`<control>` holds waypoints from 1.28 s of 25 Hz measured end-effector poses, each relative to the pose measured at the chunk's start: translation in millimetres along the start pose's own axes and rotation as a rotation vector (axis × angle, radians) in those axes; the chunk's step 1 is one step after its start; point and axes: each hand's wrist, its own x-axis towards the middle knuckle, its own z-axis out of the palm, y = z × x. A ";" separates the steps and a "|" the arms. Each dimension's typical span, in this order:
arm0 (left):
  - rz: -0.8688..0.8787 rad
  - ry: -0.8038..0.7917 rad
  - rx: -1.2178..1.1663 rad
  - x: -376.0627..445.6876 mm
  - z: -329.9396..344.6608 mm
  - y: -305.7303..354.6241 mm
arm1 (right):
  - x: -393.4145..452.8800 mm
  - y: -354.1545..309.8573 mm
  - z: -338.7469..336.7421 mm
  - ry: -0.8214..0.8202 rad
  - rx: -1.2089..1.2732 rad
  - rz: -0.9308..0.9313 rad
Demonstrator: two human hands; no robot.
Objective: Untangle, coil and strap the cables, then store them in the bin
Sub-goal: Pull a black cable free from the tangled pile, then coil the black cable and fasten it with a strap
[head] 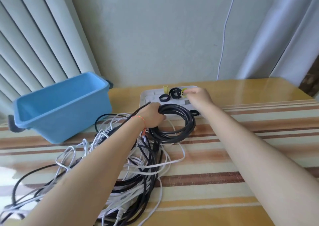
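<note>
**Coil held, strap reached for**

Glossy striped bench (224, 156) against pale wall, pleated curtains either side.

Left grip (152, 116): fingers curled tight round the rim of a black coiled cable (174, 124), round and neatly looped, smooth rubbery sheath, lower edge resting on bench. Right grip (198, 96): beyond the coil, fingertips drawn narrow, pinching at a yellow strap ring (184, 93); blurred, so contact not certain. Beside that fingertip pinch, black strap rings (175, 93), fuzzy and band-shaped, on a flat white tray (144, 98). Under and behind left forearm, tangled cables (134, 174), black and white, thin, loose. Left of coil-holding grip, blue plastic bin (62, 108), rectangular, smooth-walled, dark handles, well apart from the coil.
</note>
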 end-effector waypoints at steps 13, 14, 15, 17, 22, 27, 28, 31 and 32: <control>0.029 -0.039 -0.202 -150.8 -3.9 43.9 | -168.0 -50.2 -55.6 0.013 0.302 -0.209; -0.009 -0.014 -0.246 -162.1 5.3 41.8 | -185.6 -49.0 -53.0 -0.014 0.286 -0.223; -0.054 0.023 -0.297 -171.4 14.1 40.4 | -202.5 -46.8 -48.6 -0.051 0.261 -0.230; -0.127 0.119 -0.360 -183.6 31.6 36.1 | -231.6 -36.8 -37.7 -0.125 0.185 -0.228; -0.136 0.081 -0.889 -198.9 49.2 25.1 | -252.8 -12.3 -14.1 -0.066 -0.003 -0.298; -0.074 0.058 -1.243 -208.3 51.9 24.2 | -258.3 -1.8 -1.8 0.019 0.054 -0.348; -0.077 0.056 -1.275 -209.0 53.5 23.4 | -260.4 0.8 0.1 0.029 0.059 -0.365; -0.032 0.040 -1.303 -210.8 55.0 23.2 | -265.5 1.4 -1.4 0.054 0.074 -0.383; -0.029 0.036 -1.317 -211.7 54.2 23.8 | -266.3 0.8 -3.7 0.058 0.084 -0.378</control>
